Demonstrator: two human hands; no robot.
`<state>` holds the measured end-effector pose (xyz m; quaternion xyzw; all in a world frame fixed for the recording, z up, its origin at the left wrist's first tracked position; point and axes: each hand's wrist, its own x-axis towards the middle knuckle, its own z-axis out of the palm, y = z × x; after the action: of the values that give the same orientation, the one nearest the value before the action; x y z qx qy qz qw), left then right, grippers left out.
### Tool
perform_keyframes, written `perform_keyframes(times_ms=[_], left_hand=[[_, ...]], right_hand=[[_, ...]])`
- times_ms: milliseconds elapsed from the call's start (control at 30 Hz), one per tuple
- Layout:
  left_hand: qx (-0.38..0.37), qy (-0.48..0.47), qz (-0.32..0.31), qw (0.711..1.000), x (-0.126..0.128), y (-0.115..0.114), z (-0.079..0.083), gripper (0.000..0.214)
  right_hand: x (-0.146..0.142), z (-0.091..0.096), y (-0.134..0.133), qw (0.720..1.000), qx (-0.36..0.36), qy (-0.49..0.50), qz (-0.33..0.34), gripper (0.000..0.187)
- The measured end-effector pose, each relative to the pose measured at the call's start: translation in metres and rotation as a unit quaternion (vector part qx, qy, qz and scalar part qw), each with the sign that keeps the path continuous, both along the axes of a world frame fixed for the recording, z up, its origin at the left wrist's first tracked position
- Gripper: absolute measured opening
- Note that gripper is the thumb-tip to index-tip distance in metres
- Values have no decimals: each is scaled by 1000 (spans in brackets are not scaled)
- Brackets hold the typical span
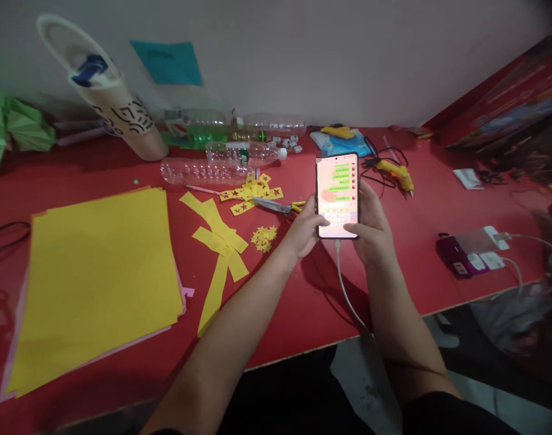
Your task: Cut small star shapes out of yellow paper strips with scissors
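I hold a smartphone (337,193) upright above the red table (303,302), its lit screen showing a chat with green bubbles and a keyboard. My left hand (305,229) grips its lower left edge. My right hand (366,226) wraps the right side, thumb resting on the keyboard area. A white charging cable (346,290) hangs from the phone's bottom and runs off the front edge of the table.
A stack of yellow paper sheets (99,278) lies at left, with yellow strips (217,241) and cut-out stars (263,237) beside it. Scissors (276,206), clear plastic bottles (212,169), a yellow glue gun (396,173), a purple power strip (468,254) and a tilted paper tube (117,103) surround them.
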<state>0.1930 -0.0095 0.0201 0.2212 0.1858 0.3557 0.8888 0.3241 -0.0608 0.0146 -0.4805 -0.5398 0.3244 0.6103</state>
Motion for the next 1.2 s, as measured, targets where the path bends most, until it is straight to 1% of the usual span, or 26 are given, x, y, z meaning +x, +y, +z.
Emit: perform_keyframes(times_ms=[133,233,400,533,600,767,933,1000,1133,1200], left_hand=[[20,3,-6,1000,0,1,-1,75],[38,7,-10,999,1,1,-5,77],[50,12,-22,998,4,1,-9,76],[57,14,-23,998,5,0,-10,77],[60,17,-16,998,5,0,-11,77],[55,13,-9,998,4,2,-12,72],[52,5,-7,999,3,3,-11,73],[56,9,-9,998,3,2,-10,75],[62,23,-20,998,2,1,-8,74],[56,27,-23,998,2,1,-8,73]], right_hand=[[-1,-2,2,1000,20,-10,-2,68],[-2,-5,3,999,35,-21,-25,66],[-1,-11,2,995,38,-55,-72,58],[-1,-12,2,993,39,-76,-86,59],[0,-11,2,993,42,-73,-79,61],[1,-10,3,998,46,-34,-32,64],[1,-9,3,998,48,-28,-22,62],[0,-9,3,998,43,-35,-32,62],[-3,-10,3,993,43,-71,-86,62],[-2,-10,3,992,48,-72,-89,60]])
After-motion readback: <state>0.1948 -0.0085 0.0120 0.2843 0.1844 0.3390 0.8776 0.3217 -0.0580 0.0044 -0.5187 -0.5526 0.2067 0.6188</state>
